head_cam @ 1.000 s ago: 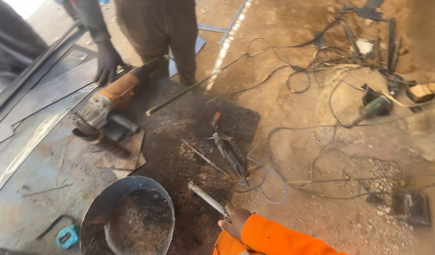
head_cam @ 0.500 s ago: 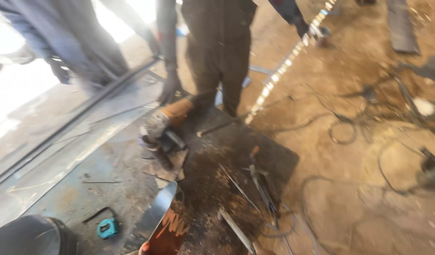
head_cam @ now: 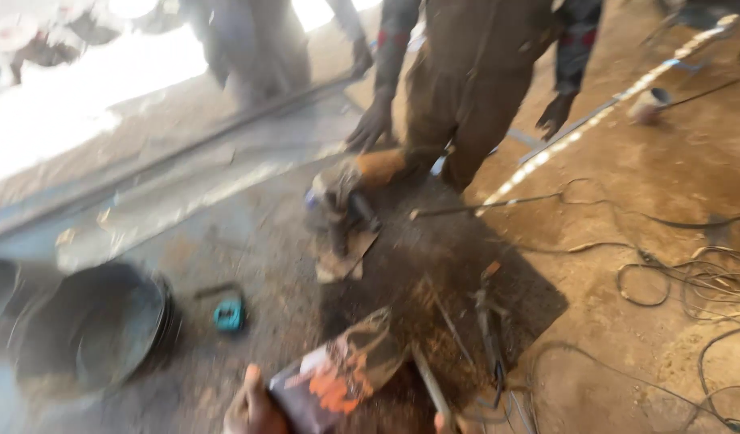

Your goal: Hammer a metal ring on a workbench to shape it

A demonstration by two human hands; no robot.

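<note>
Presently left hand [head_cam: 253, 410], fingers clenched on 1 edge of a shiny curved sheet-metal piece [head_cam: 342, 374] at bottom centre, likely light, stiff, sharp-edged; right hand [head_cam: 446, 422] barely visible, grip undeterminable.

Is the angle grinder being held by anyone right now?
No: the angle grinder lies on the dark sheet with no hand around it, and the standing person's gloved hand hangs above it.
</note>
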